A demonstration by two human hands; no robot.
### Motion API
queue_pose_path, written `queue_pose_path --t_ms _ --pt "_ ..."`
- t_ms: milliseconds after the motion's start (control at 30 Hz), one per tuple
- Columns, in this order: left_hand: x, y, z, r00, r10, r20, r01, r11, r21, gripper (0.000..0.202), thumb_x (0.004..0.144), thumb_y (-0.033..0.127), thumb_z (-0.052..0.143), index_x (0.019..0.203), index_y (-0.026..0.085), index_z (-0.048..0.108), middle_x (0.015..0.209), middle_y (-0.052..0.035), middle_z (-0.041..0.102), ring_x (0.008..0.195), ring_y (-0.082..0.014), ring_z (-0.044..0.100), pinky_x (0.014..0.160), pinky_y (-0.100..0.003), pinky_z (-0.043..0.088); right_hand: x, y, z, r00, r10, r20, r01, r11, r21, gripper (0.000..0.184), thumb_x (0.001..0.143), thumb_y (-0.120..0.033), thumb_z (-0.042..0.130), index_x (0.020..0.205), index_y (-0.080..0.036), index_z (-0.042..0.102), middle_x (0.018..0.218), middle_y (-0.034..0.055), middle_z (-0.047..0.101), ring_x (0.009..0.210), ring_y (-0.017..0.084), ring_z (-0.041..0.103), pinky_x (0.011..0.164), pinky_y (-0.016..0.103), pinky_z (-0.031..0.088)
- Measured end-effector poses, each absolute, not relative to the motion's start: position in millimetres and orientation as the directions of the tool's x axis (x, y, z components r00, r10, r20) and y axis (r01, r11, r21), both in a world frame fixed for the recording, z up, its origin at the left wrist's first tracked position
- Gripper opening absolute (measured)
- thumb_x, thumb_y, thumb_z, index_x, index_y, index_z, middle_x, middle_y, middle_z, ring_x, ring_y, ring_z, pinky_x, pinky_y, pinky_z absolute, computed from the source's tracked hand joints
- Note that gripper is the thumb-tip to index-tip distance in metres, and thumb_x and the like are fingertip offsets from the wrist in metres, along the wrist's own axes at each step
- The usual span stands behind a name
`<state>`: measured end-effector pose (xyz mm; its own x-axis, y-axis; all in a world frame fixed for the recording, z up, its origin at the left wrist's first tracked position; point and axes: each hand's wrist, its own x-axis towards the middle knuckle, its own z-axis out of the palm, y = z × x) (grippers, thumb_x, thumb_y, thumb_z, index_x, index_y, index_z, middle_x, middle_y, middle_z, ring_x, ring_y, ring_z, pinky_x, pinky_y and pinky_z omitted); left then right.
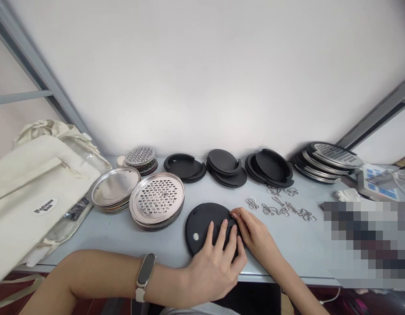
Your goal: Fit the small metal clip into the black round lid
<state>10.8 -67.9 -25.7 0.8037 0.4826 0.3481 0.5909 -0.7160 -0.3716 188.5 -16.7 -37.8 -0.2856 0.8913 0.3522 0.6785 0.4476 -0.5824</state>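
A round black disc lies flat on the grey table near its front edge. My left hand rests on the disc with fingers stretched flat, pressing it down. A dark band sits on that wrist. My right hand is at the disc's right edge, fingertips pinched together on something too small to make out. Loose metal wire clips lie scattered just right of the disc.
Stacks of perforated metal plates and plain metal plates stand left of the disc. Black disc stacks line the wall, with more metal-faced discs far right. A cream cloth bag fills the left.
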Motion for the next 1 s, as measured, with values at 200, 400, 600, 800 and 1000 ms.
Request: queue_pose_path --t_ms 200,400,600,800,1000 --pt "10.7 -67.7 -24.3 0.806 0.478 0.349 0.587 -0.718 -0.373 0.050 0.095 0.034 0.031 0.132 0.003 0.045 0.139 -0.0247 0.045 0.129 -0.0440 0.040 0.099 -0.059 0.032 188.9 -18.2 -38.5 -0.286 0.897 0.336 0.689 0.436 -0.578 0.017 0.100 -0.026 0.033 0.094 -0.024 0.049 0.085 0.0045 0.065 0.078 0.019 0.065 0.070 0.032 0.053" --pt "9.7 -68.1 -23.0 0.811 0.480 0.336 0.582 -0.725 -0.369 0.050 0.096 0.034 0.031 0.133 0.003 0.044 0.139 -0.0247 0.044 0.130 -0.0437 0.039 0.100 -0.059 0.030 188.3 -18.4 -39.0 -0.280 0.899 0.336 0.698 0.431 -0.572 0.017 0.101 -0.026 0.032 0.093 -0.024 0.048 0.084 0.0042 0.064 0.076 0.019 0.064 0.070 0.032 0.052" --pt "10.6 -67.8 -24.6 0.812 0.482 0.328 0.580 -0.729 -0.363 0.051 0.095 0.034 0.034 0.134 0.002 0.043 0.138 -0.0269 0.044 0.130 -0.0436 0.039 0.102 -0.060 0.026 187.4 -22.8 -39.9 -0.303 0.869 0.392 0.685 0.484 -0.544 0.017 0.100 -0.025 0.032 0.093 -0.023 0.048 0.082 0.0042 0.063 0.074 0.019 0.063 0.068 0.030 0.051" --pt "11.0 -67.5 -24.2 0.806 0.489 0.332 0.588 -0.721 -0.365 0.051 0.094 0.035 0.034 0.133 0.003 0.043 0.138 -0.0253 0.045 0.130 -0.0437 0.039 0.101 -0.059 0.029 186.2 -23.4 -39.3 -0.211 0.907 0.364 0.670 0.405 -0.622 0.014 0.100 -0.029 0.037 0.104 -0.023 0.049 0.093 0.0056 0.065 0.081 0.018 0.065 0.073 0.030 0.052" --pt "11.0 -68.6 -24.6 0.807 0.487 0.334 0.587 -0.721 -0.367 0.051 0.094 0.035 0.033 0.133 0.003 0.044 0.140 -0.0255 0.043 0.130 -0.0445 0.039 0.099 -0.059 0.031 187.2 -22.5 -40.7 -0.134 0.905 0.403 0.667 0.383 -0.639 0.015 0.098 -0.029 0.040 0.109 -0.022 0.048 0.092 0.0064 0.064 0.079 0.019 0.065 0.070 0.030 0.052"
